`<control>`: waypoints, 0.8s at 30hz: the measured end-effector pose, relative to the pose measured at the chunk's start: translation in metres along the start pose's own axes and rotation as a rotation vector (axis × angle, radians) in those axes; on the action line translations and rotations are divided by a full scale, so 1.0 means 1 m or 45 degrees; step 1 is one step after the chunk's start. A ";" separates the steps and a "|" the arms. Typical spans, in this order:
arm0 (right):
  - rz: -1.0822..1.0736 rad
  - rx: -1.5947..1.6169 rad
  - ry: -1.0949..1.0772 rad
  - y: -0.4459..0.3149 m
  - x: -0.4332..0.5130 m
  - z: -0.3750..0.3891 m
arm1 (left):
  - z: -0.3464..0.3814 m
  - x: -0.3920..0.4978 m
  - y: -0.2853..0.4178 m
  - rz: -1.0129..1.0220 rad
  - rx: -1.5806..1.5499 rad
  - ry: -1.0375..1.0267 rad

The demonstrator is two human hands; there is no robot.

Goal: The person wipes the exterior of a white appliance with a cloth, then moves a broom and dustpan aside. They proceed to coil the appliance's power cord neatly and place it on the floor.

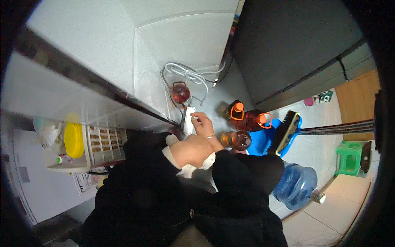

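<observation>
A white power strip (pixel 189 121) stands steeply in the corner in front of me. My right hand (pixel 203 124), with a bracelet at its wrist, is at the strip's right edge. Its thumb and forefinger are bent and apart; the fingertips seem to touch the strip. Below it, my left hand (pixel 192 152) lies across, back up, close to the right wrist. The left fingers are hidden, so what they hold does not show. A coiled white cable (pixel 188 71) lies behind the strip. Just above the strip stands a round bottle of reddish liquid (pixel 181 93).
Right of my hands stand dark bottles with orange caps (pixel 253 119), an amber bottle (pixel 239 140), a blue dustpan (pixel 262 139) and a brush (pixel 287 134). A water-cooler bottle (pixel 295 185) lies farther right, near a green stool (pixel 348 157). At left is a white plastic basket (pixel 106 143).
</observation>
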State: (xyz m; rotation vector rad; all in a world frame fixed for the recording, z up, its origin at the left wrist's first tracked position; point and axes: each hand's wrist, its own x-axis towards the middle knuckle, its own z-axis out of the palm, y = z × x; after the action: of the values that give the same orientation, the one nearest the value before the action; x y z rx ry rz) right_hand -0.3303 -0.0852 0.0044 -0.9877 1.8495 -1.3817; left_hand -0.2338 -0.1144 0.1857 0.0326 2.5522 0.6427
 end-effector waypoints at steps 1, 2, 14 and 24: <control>-0.081 0.015 -0.045 0.003 0.017 0.012 | -0.003 -0.003 -0.006 0.003 -0.008 0.040; -0.191 -0.102 -0.012 0.007 0.038 0.024 | -0.007 -0.004 -0.013 -0.024 -0.010 0.065; 0.693 0.560 -0.080 0.034 0.167 0.077 | -0.022 0.003 -0.047 -0.219 -0.056 -0.092; 0.374 0.588 -0.042 0.047 0.094 0.085 | -0.019 0.007 -0.039 -0.049 -0.100 -0.169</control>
State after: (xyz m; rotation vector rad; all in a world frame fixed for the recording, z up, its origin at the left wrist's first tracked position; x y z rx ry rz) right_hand -0.3193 -0.1994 -0.0673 -0.4803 1.4794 -1.4994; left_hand -0.2453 -0.1564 0.1799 -0.0010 2.3931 0.7012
